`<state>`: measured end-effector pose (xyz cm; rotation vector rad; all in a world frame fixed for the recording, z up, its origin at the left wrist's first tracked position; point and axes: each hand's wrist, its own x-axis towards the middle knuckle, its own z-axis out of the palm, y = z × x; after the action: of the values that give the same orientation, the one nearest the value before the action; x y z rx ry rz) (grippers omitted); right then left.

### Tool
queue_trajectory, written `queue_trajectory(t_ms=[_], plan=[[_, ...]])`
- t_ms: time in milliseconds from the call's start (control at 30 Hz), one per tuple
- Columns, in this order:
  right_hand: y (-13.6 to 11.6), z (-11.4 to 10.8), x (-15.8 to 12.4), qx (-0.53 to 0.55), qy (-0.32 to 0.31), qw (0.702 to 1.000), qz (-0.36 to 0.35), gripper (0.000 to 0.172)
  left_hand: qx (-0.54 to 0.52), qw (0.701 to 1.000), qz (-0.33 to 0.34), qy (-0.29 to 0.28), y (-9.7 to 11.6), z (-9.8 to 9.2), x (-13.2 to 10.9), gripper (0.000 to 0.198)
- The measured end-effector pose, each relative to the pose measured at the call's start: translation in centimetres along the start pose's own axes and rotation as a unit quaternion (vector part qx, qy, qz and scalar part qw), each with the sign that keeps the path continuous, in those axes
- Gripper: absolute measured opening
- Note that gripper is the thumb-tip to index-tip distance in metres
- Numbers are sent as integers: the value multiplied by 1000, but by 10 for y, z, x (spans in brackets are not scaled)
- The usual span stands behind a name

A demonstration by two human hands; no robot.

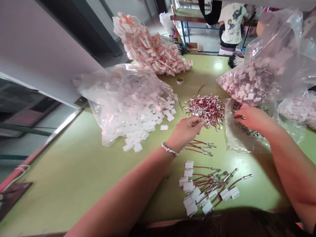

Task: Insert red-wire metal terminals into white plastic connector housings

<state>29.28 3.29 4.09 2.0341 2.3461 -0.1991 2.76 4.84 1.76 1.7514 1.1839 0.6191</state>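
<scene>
My left hand reaches into the near edge of a heap of red wires with metal terminals, its fingers pinched together on some of them. My right hand rests palm down on a clear plastic bag that holds more terminals, fingers curled over its contents. A few loose red wires lie just below my left wrist. Near the table's front edge sits a small pile of red wires fitted with white tags.
An open clear bag spilling white tags lies at the left. A stack of orange-and-white tags is at the back, a tape roll near it. Full bags stand at the right. A person in a white shirt sits far behind the green table.
</scene>
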Motion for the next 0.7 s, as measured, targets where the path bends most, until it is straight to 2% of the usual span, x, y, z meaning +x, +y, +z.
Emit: queue_trajectory(t_ms=[100, 200, 300, 400, 567, 633, 700], plan=[[14, 3, 2, -74, -56, 996, -1, 16, -75, 996, -40, 1, -4, -2, 3, 25], [10, 8, 4, -96, -45, 994, -30, 17, -118, 992, -41, -8, -7, -1, 3, 24], [1, 13, 6, -111, -32, 993, -6, 19, -131, 990, -37, -22, -6, -1, 2, 26], [-8, 22, 6, -145, 4, 989, 42, 23, -140, 989, -37, -25, -4, -1, 0, 27], [-12, 26, 5, -168, 66, 982, 58, 27, -149, 988, -36, -15, -5, 0, -2, 28], [-17, 19, 3, -128, 104, 982, 92, 28, -156, 987, -34, -18, -5, 1, -2, 28], [-29, 12, -3, -28, 143, 985, 93, 27, -160, 987, -27, -23, -4, 1, -3, 28]])
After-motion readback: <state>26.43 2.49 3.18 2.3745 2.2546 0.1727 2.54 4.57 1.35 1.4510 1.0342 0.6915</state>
